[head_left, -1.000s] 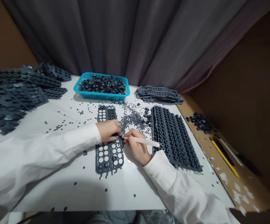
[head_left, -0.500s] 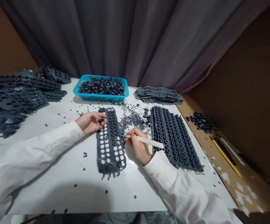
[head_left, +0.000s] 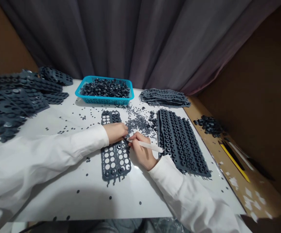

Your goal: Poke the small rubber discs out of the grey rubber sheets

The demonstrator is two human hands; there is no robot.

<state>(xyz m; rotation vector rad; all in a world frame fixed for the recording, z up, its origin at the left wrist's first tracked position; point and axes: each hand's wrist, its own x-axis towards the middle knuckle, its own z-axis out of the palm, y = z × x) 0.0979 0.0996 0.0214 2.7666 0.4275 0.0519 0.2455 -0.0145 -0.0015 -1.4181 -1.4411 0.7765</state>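
A dark grey rubber sheet with rows of round holes and raised rings lies on the white table. Across its middle reaches my left hand, fingers pinched at the sheet's right edge around a small black rubber piece, mostly hidden by the fingers. My right hand grips a white pen-shaped tool, whose pointed tip meets the left fingertips at that piece. Both white holes and dark rings show on the sheet below the left hand.
A blue basket full of small black pieces stands at the back. Similar sheets lie stacked at right, back right and left. Small grey discs are scattered around. A yellow knife lies on the right edge.
My left hand has moved right across the sheet, bringing the small black piece to the tool's tip. My right hand has shifted slightly left with the tool.
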